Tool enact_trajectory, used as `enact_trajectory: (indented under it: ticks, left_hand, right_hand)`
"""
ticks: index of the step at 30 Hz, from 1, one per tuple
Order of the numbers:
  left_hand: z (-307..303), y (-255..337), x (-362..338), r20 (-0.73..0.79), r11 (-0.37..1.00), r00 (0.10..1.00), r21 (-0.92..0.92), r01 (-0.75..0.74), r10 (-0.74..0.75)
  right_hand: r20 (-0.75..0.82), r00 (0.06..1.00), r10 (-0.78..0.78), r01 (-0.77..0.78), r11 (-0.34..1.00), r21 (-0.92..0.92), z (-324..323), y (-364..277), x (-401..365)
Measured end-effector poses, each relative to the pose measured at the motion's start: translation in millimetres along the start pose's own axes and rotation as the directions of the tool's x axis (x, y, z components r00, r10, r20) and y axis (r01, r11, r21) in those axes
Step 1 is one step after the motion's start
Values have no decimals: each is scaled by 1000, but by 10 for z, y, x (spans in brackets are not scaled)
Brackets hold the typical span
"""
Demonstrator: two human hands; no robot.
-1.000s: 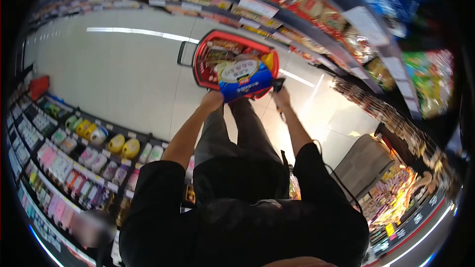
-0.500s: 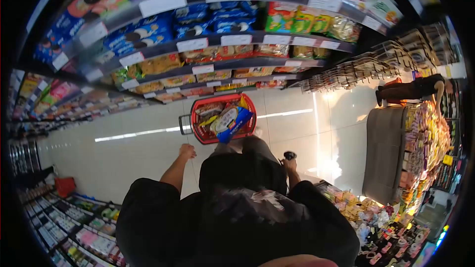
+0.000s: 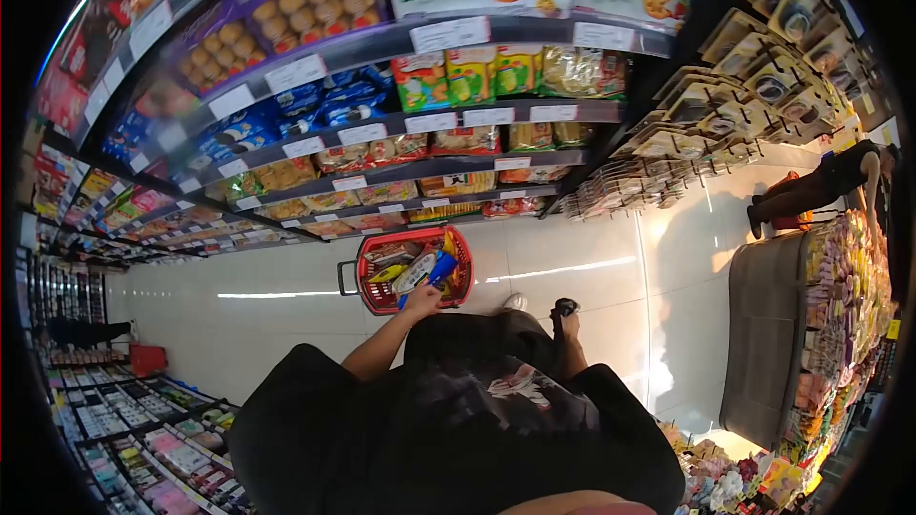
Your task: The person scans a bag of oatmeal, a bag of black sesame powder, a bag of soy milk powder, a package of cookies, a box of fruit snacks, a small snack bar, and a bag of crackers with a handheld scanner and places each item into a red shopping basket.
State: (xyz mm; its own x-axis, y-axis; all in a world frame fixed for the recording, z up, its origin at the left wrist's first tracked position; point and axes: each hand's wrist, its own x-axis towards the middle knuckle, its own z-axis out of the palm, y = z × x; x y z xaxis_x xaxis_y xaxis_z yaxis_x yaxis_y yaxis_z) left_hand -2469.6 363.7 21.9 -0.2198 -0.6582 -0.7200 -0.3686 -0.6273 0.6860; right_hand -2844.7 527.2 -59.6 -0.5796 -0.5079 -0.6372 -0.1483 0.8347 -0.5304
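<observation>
A red shopping basket (image 3: pixel 465 272) stands on the floor in front of me, filled with several snack packs. On top lies a blue and white snack bag (image 3: pixel 441 268), its lower edge partly covered by my left hand (image 3: pixel 422 302). The fingers of that hand are closed on the bag's near edge, over the basket rim. My right hand (image 3: pixel 571 325), low beside my right leg, is wrapped round a black object with a rounded end (image 3: pixel 566 307); most of it is hidden in the grip.
Shelves of packaged snacks (image 3: pixel 458 138) rise ahead, with hanging packs on hooks (image 3: pixel 763 67) to their right. A grey display stand (image 3: pixel 763 343) heaped with small goods is at the right, a person (image 3: pixel 830 186) behind it. A red bin (image 3: pixel 148 360) stands far left.
My left hand has moved right and forward from beside the basket onto the blue snack bag. My view has shifted, and the right hand still holds the black object.
</observation>
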Motion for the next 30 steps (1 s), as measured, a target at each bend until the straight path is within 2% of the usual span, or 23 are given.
enact_trajectory:
  ticks: [1, 2, 3, 4, 5, 6, 7, 8, 9, 10, 12, 14, 15, 16, 17, 18, 20, 21, 24, 26, 28, 29, 30]
  left_hand:
    - [167, 505, -207, 3, 999, 1000, -33, 13, -13]
    - [232, 724, -97, -43, 976, 978, 95, -198, 203]
    - [283, 967, 38, -64, 893, 908, 224, -391, 413]
    - [424, 1789, -391, -121, 763, 780, 344, -548, 614]
    - [428, 2244, -471, -145, 613, 613, 397, -683, 777]
    - [388, 2780, -611, -150, 563, 565, 461, -686, 811]
    - [379, 3374, -897, -160, 492, 472, 417, -764, 867]
    - [344, 3930, -1268, -145, 411, 399, 536, -738, 905]
    - [286, 4340, -1398, -86, 98, 55, 652, -752, 995]
    - [202, 4702, -1498, -54, 68, 42, 677, -733, 998]
    - [85, 5358, -1498, 143, -297, -316, 801, -519, 938]
    - [150, 5778, -1491, 264, -346, -258, 865, -363, 929]
    - [192, 5965, -1519, 258, -340, -253, 863, -373, 932]
    - [231, 6146, -1559, 341, -316, 15, 888, -335, 940]
    - [250, 6252, -1564, 386, -307, 277, 907, -289, 880]
    - [258, 6273, -1531, 381, -300, 267, 906, -298, 885]
    - [247, 6324, -1449, 336, -200, 341, 905, -375, 878]
    - [189, 6350, -1275, 352, -232, 273, 891, -390, 895]
    - [242, 6327, -1885, 391, -236, 314, 870, -434, 865]
    - [242, 6389, -1803, 411, -261, 315, 868, -423, 855]
    - [241, 6307, -1976, 372, -235, 224, 852, -468, 901]
    - [248, 6255, -2016, 367, -308, 92, 872, -381, 926]
    - [229, 6195, -2026, 379, -324, 80, 868, -377, 922]
  right_hand:
    - [-2, 1000, -2, 2, 1000, 4, -151, -157, 18]
    - [-122, 988, -97, 97, 995, -4, -370, -378, -87]
    - [-237, 952, -195, 194, 981, -28, -566, -566, -125]
    - [-263, 950, -166, 187, 981, 59, -626, -568, 99]
    - [-330, 912, -243, 287, 954, 90, -731, -670, 213]
    - [-339, 903, -263, 317, 942, 113, -929, -961, 134]
    - [-312, 911, -270, 332, 928, 167, -1127, -1301, 27]
    - [-344, 883, -320, 380, 917, 122, -1338, -1730, -200]
    - [-374, 842, -390, 480, 858, 186, -1450, -2034, -314]
    - [-352, 836, -422, 517, 821, 243, -1510, -2217, -272]
    - [-356, 759, -544, 638, 731, 243, -1556, -2569, -189]
    - [-342, 772, -535, 622, 745, 239, -1589, -3013, -401]
    - [-326, 718, -616, 695, 663, 277, -1577, -3135, -434]
    - [-315, 651, -691, 758, 572, 313, -1575, -3208, -503]
    - [-325, 637, -699, 770, 555, 314, -1564, -3283, -626]
    - [-336, 620, -709, 783, 537, 313, -1545, -3350, -739]
    - [-303, 645, -701, 762, 566, 313, -1443, -3296, -757]
    - [-311, 652, -692, 758, 580, 299, -1406, -3265, -782]
    - [-382, 611, -693, 790, 562, 244, -1368, -3205, -966]
    - [-292, 697, -654, 716, 658, 234, -1387, -3054, -949]
    - [-279, 745, -606, 666, 701, 254, -1446, -2952, -945]
    - [-312, 739, -597, 672, 681, 291, -1443, -2876, -883]
    - [-346, 731, -588, 681, 656, 325, -1434, -2823, -805]
